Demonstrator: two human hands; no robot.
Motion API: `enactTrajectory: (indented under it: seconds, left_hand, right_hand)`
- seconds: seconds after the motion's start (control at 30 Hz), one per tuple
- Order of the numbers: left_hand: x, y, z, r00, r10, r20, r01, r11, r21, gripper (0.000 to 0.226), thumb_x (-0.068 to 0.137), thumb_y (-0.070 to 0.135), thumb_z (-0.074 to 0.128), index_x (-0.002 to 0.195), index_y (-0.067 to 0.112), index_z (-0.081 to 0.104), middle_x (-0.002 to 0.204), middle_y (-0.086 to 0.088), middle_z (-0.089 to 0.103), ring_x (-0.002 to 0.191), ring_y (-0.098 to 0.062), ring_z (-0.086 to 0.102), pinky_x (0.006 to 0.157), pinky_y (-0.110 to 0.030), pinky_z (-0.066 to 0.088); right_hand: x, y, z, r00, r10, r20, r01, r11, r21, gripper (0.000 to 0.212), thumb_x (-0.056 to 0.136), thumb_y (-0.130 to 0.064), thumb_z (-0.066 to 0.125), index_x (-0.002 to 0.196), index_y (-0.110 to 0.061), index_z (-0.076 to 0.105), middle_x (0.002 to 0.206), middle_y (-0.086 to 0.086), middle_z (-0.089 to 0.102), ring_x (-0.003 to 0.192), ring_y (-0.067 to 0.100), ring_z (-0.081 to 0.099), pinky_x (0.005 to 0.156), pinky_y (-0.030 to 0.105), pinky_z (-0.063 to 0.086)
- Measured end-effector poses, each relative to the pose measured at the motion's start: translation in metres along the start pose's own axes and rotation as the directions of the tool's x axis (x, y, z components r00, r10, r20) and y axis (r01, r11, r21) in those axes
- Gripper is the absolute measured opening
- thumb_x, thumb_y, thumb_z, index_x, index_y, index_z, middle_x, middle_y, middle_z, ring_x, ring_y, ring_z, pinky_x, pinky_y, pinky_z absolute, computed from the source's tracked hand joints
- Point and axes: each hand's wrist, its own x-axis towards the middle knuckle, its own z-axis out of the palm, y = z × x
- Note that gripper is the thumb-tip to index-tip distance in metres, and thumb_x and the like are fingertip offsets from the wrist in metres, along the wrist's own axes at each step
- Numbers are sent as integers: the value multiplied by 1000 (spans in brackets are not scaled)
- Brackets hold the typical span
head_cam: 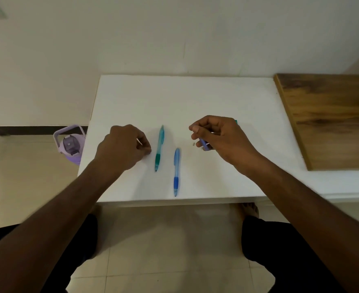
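Observation:
Two pens lie on the white table (195, 98): a teal pen with a green grip (159, 148) and, to its right and nearer me, a blue pen (176, 172). My left hand (123, 148) hovers just left of the teal pen with its fingers curled, pinching a thin pale piece that sticks out above the thumb. My right hand (216, 136) holds a third pen; its purple-blue end (204, 144) shows below the fingers and a teal tip shows behind the hand. A tiny pale part (193, 144) lies on the table by that hand.
A wooden board (330, 117) lies on the right part of the surface. A purple water bottle (71, 144) stands on the floor left of the table. My knees and feet are under the table's front edge. A wall runs behind the table.

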Motion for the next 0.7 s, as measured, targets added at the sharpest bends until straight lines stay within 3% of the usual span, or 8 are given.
enactTrajectory:
  seconds: [0.27,0.33,0.37,0.4,0.47,0.5,0.57,0.7]
  left_hand:
    - [-1,7,0,999,2,-37,-3,999,-32,28,95,42,75,106,16,80,91,5,73,81,-14,67,77,-29,52]
    - [-3,17,-2,996,-28,-90,-10,919,-394,39,104,49,59,113,15,78,99,4,78,89,-15,73,90,-33,59]
    - [-4,24,-3,996,-80,-36,31,714,-700,48,107,53,50,117,14,76,106,1,80,97,-17,77,96,-37,60]
    - [-6,31,-3,995,-75,66,90,373,-924,59,108,58,40,123,12,74,114,-3,81,105,-20,77,102,-40,59]
    - [-12,41,2,977,88,196,211,-228,-951,80,105,69,28,137,6,66,131,-12,75,122,-26,72,111,-41,52]
    - [-15,45,5,965,165,203,252,-382,-889,88,103,73,25,142,3,61,138,-15,70,130,-29,68,115,-42,49]
    - [-19,49,13,952,259,163,282,-539,-794,98,100,78,21,149,0,53,148,-19,62,140,-32,59,122,-45,41]
    - [-24,59,21,941,331,66,272,-627,-730,101,99,80,13,152,2,49,154,-15,56,142,-26,55,117,-42,46]
  right_hand:
    - [0,-5,10,997,58,42,-63,989,136,15,98,-29,73,112,-22,75,96,-1,81,83,16,77,79,33,66]
    - [0,-8,13,998,48,35,-52,989,137,17,99,-31,73,111,-19,73,96,0,80,81,16,76,79,34,65]
    - [-1,-10,16,999,30,34,-33,993,117,17,99,-31,72,111,-19,72,96,-1,79,80,14,75,77,33,64]
    - [-3,-13,19,999,-1,34,-1,997,77,17,100,-32,71,111,-19,72,95,-3,78,80,12,73,75,31,63]
    - [-8,-20,27,994,-103,32,104,993,-50,16,100,-31,70,111,-20,71,93,-7,77,81,10,71,74,25,59]
    - [-11,-22,31,986,-165,34,168,978,-121,17,99,-31,71,111,-19,71,93,-7,76,83,12,72,75,23,58]
    - [-16,-28,38,953,-300,35,298,917,-264,22,97,-33,75,109,-15,73,95,-4,76,82,13,70,76,19,56]
    - [-23,-41,40,825,-554,110,541,719,-437,14,92,-19,82,104,-12,79,88,-11,69,68,-8,53,73,2,43]
